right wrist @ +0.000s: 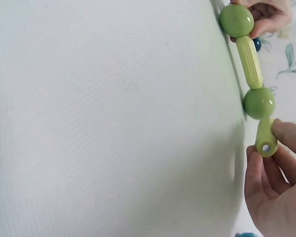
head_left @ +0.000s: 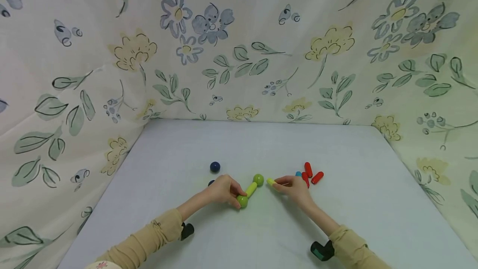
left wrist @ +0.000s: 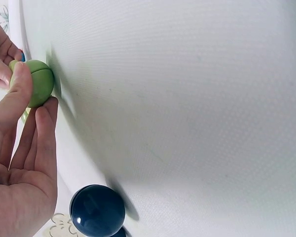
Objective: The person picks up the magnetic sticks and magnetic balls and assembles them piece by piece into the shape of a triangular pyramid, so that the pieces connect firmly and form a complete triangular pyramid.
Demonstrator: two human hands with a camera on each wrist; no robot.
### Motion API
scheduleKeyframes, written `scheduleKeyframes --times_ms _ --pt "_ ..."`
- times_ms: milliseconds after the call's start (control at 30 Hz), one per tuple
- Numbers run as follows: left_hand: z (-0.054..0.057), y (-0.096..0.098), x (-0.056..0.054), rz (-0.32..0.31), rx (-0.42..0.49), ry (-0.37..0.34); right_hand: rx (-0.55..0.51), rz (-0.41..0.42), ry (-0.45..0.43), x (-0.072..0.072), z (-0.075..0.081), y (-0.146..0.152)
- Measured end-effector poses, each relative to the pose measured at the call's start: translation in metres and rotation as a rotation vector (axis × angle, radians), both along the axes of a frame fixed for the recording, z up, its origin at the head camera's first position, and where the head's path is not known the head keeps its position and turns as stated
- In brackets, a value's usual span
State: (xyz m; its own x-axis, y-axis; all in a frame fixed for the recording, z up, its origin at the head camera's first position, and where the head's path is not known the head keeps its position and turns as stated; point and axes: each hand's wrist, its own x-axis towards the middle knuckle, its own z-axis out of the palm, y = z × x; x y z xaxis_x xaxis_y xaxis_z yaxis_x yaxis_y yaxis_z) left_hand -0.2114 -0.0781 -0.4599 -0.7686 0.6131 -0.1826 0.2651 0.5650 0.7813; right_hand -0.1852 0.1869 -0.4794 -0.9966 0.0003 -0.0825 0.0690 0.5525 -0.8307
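My left hand (head_left: 225, 190) pinches a green ball (head_left: 242, 201) between thumb and fingers. A yellow-green rod (head_left: 252, 189) runs from that ball to a second green ball (head_left: 258, 179), forming a short chain on the table. To the right, my right hand (head_left: 295, 189) pinches another yellow-green rod (head_left: 271, 182). In the right wrist view this rod (right wrist: 266, 138) shows a round, pale spot at its near end. Its far end lies close to the second ball (right wrist: 259, 102); in the head view a gap separates them.
Dark blue balls (head_left: 215, 167) lie beyond and beside my left hand; one is partly hidden. Several red rods (head_left: 317, 177) and a blue piece (head_left: 298, 174) sit just past my right hand. Floral cloth (head_left: 239, 53) hangs behind the white table (head_left: 179, 136).
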Motion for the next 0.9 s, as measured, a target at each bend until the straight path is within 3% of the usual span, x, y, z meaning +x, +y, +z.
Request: scheduleKeyframes --times_ms 900 --pt "0.001 0.0 0.001 -0.007 0.014 0.0 0.0 0.039 0.034 0.007 -0.005 -0.014"
